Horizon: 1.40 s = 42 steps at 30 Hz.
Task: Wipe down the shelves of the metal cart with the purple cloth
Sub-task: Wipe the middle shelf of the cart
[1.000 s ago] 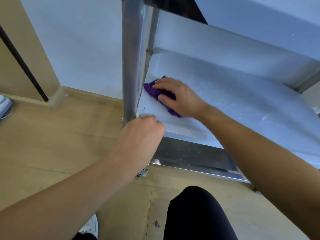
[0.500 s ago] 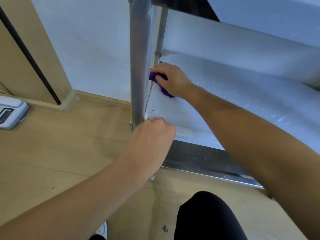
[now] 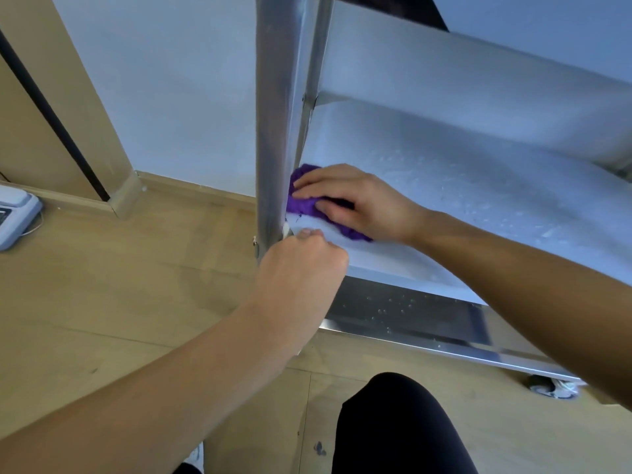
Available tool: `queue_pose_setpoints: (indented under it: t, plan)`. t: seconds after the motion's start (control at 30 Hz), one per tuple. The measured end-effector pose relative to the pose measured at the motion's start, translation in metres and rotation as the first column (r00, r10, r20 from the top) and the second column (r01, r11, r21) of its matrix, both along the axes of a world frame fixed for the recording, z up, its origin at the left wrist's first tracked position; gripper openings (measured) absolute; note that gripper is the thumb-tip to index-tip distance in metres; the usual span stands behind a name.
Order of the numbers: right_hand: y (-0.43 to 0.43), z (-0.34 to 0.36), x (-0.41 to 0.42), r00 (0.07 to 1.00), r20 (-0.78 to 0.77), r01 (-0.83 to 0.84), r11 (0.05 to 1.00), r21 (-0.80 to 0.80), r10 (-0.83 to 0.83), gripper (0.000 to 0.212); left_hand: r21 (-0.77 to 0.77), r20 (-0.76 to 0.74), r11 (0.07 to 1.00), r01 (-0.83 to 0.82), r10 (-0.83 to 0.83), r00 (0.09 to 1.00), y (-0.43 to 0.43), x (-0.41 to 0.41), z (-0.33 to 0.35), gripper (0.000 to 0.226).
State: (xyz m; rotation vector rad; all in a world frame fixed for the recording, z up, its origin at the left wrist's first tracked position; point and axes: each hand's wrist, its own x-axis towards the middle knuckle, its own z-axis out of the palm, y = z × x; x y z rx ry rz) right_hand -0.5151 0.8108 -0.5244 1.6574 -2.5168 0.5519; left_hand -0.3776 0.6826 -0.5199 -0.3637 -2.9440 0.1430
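The metal cart's middle shelf is a pale steel sheet dotted with water drops. My right hand lies flat on the purple cloth and presses it onto the shelf's near left corner, right against the upright post. Most of the cloth is hidden under the palm and fingers. My left hand is closed around the shelf's front left corner at the foot of the post. The lower shelf shows below, dark and speckled with droplets.
The upper shelf's underside overhangs closely above the middle shelf. A caster wheel sits at the cart's lower right. My black-clad knee is in front of the cart. A white scale lies on the wooden floor at left, near the wall.
My right hand has drawn the cloth from the back left corner of the shelf toward the front, along the post. The left hand has kept its grip on the shelf corner.
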Motion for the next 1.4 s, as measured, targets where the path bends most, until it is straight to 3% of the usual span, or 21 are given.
queue_pose_setpoints:
  t: [0.1, 0.2, 0.47, 0.8, 0.97, 1.17, 1.33, 1.4]
  plan:
    - [-0.015, 0.002, -0.029, 0.993, -0.005, 0.119, 0.992, 0.041, -0.119, 0.03, 0.038, 0.13, 0.999, 0.002, -0.007, 0.991, 0.003, -0.002, 0.002, 0.031]
    - [-0.026, 0.002, -0.062, 0.973, 0.017, 0.229, 0.973, 0.029, -0.23, 0.031, 0.021, 0.146, 1.0, -0.008, 0.005, 0.989, 0.003, -0.004, -0.003, 0.036]
    - [-0.04, -0.003, -0.125, 0.879, 0.091, 0.468, 0.883, 0.033, -0.469, 0.031, 0.098, 0.064, 0.995, 0.018, -0.025, 0.998, 0.004, -0.006, 0.012, 0.027]
    - [-0.056, -0.001, -0.162, 0.718, 0.181, 0.679, 0.733, 0.024, -0.672, 0.035, 0.153, 0.112, 0.988, 0.018, -0.035, 0.993, 0.006, -0.003, 0.008, 0.029]
    - [-0.041, 0.004, -0.127, 0.794, 0.173, 0.585, 0.81, 0.048, -0.583, 0.032, 0.154, 0.098, 0.988, 0.0, -0.015, 0.995, 0.006, 0.004, 0.008, 0.029]
    - [-0.002, 0.008, -0.014, 0.92, 0.128, 0.37, 0.929, 0.029, -0.37, 0.03, 0.177, 0.089, 0.984, -0.006, -0.01, 0.996, 0.009, 0.003, 0.004, 0.029]
    - [0.032, 0.001, 0.057, 0.869, 0.11, 0.484, 0.875, 0.012, -0.482, 0.031, 0.141, 0.066, 0.99, 0.01, -0.02, 0.998, 0.006, 0.008, 0.002, 0.046]
    - [0.057, 0.001, 0.066, 0.819, 0.128, 0.566, 0.824, -0.022, -0.559, 0.03, 0.156, 0.09, 0.988, 0.002, -0.016, 0.996, 0.005, 0.009, -0.002, 0.032]
